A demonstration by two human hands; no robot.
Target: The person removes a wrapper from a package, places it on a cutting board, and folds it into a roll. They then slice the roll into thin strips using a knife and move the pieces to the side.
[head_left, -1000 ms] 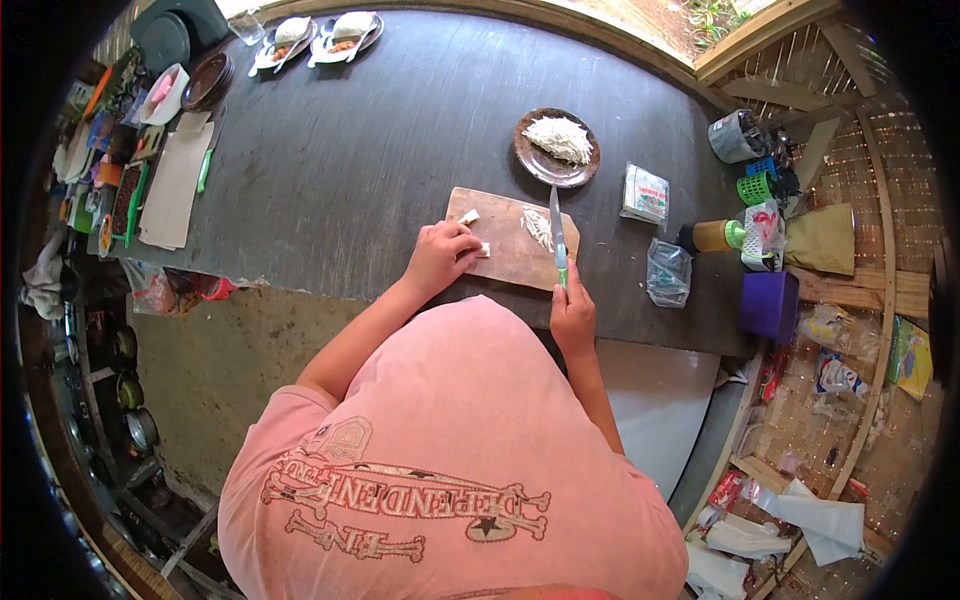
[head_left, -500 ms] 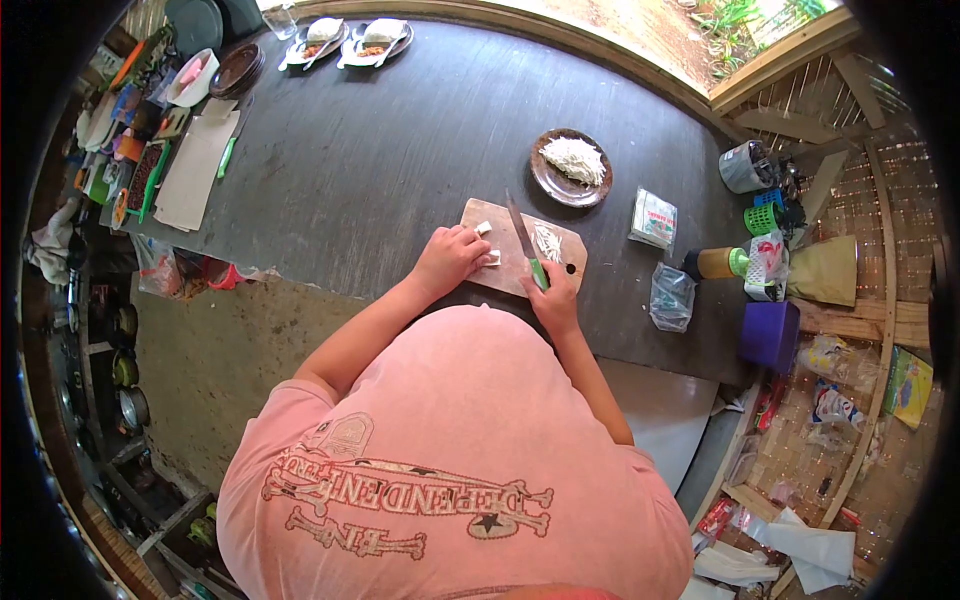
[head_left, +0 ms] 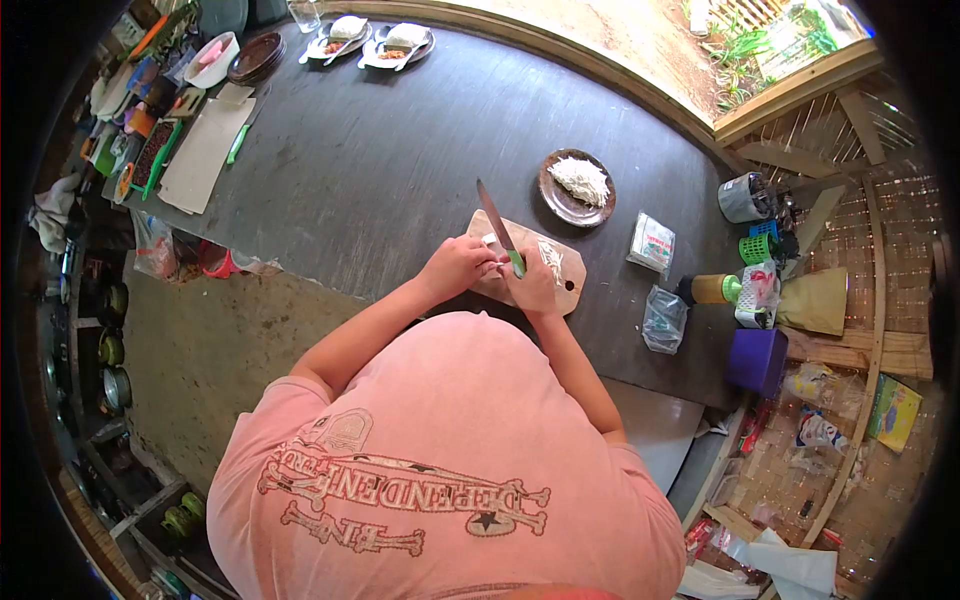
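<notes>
My right hand (head_left: 532, 284) is wrapped round the green handle of a knife (head_left: 497, 220), whose blade points up and away to the left over the wooden cutting board (head_left: 572, 268). At the left part of the board, my left hand (head_left: 460, 264) has its fingers pressed together near a white piece (head_left: 491, 241); what they pinch is too small to make out. Thin white strips (head_left: 549, 260) lie on the board just right of my right hand. Beyond the board, a brown plate (head_left: 572, 209) holds a heap of white shreds (head_left: 581, 182).
On the dark table (head_left: 400, 150), a napkin pack (head_left: 652, 242), a plastic bag (head_left: 664, 320) and a jar (head_left: 712, 289) stand right. Two plates of food (head_left: 397, 46) are at the far left. A second knife (head_left: 239, 143) lies by cardboard (head_left: 205, 150).
My right hand has moved left with the knife, close to my left hand, and the blade has swung left. The camera view has shifted slightly.
</notes>
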